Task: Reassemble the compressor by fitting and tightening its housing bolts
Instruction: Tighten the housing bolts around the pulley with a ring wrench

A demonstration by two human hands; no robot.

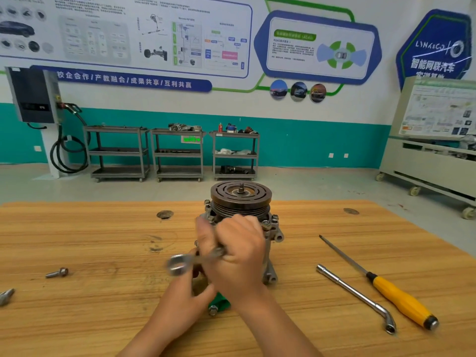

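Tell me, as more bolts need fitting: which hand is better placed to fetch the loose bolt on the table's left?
Left, probably. The bolt lies left of the left hand, while the right hand grips the wrench.

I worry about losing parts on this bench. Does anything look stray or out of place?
Yes: one loose bolt lies on the table far left of the compressor, a second bolt sits at the left edge, and a third bolt lies near the person's wrists. Nothing looks spilled or broken.
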